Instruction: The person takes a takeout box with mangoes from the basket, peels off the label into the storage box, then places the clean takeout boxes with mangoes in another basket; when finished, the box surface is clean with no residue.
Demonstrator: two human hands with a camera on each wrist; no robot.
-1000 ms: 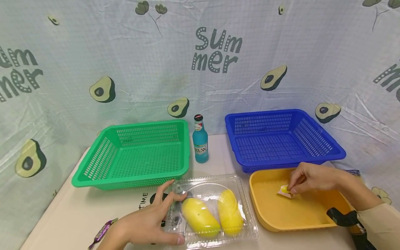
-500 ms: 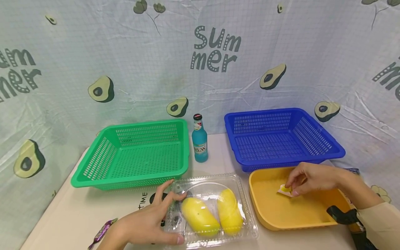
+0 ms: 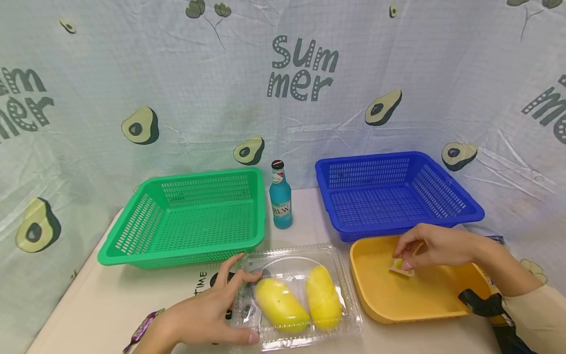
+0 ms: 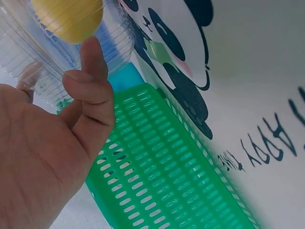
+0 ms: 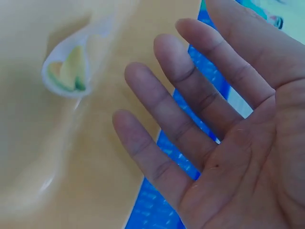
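Below the fingertips of the right hand (image 3: 431, 246), a small white-and-yellow piece (image 3: 397, 266) lies in the yellow tray (image 3: 424, 300); the right wrist view shows the fingers spread, with a gap between them and it. Beyond that hand, just behind the tray, stands the blue basket (image 3: 353, 227). The left hand (image 3: 208, 312) touches a clear container (image 3: 287, 263) to its right with thumb and fingers wide apart; two yellow fruits (image 3: 280, 305) lie inside. Ahead of the left fingertips sits the green basket (image 3: 185, 260), and farther off, between the baskets, a blue bottle (image 3: 282, 199) stands upright on the table (image 3: 155, 280). A purple wrapper (image 3: 143, 327) is beside the left wrist.

The right thumb overlaps the piece in the head view, and the right forearm, with its black strap (image 3: 479, 305) and sleeve (image 3: 537, 314), hides the tray's right side. In the right wrist view the piece is blurred.

The bottle's label reads "RLW". "TIME" is printed on the table ahead of the left wrist. The cloth (image 3: 199, 98) beyond both hands says "SUMMER", repeated but cropped at the sides.
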